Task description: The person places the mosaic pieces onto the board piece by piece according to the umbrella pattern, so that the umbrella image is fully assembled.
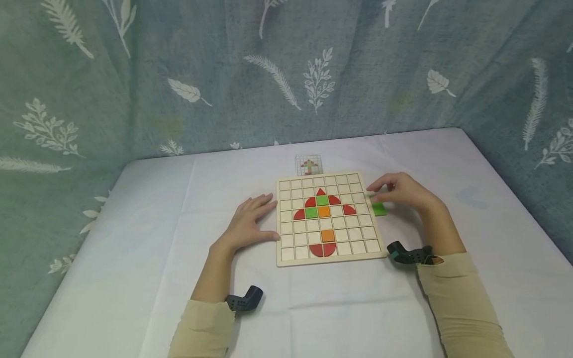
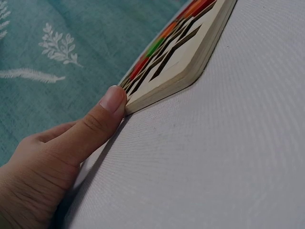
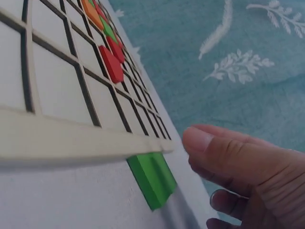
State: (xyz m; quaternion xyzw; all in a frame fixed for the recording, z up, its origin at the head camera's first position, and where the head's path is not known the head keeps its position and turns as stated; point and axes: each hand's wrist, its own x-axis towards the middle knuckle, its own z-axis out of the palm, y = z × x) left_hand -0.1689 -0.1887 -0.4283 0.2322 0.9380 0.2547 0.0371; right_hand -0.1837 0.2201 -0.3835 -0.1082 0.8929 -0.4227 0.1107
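Observation:
A wooden grid board [image 1: 286, 256] lies flat, bearing red quarter-round, red triangular, green square and orange square tiles in some cells. Along its left edge rests my left hand [image 1: 250, 223], fingers and thumb spread against the rim. The left wrist view shows that thumb [image 2: 112, 100] touching the board near a corner [image 2: 190, 78]. At the right edge, my right hand [image 1: 405, 191] hovers with loosely bent fingers, and I see nothing between them. Just below its thumb, green tiles [image 1: 379, 209] lie beside the board. In the right wrist view the thumb stands apart from the green tile [image 3: 153, 179].
Behind the board lies a small pattern card [image 1: 309, 171] with a similar coloured figure on a grid. A white cloth [image 1: 340, 308] covers the table. Beyond its far edge hangs a blue-green leaf-print curtain [image 1: 201, 59]. Each wrist wears a dark strap device [image 1: 245, 299].

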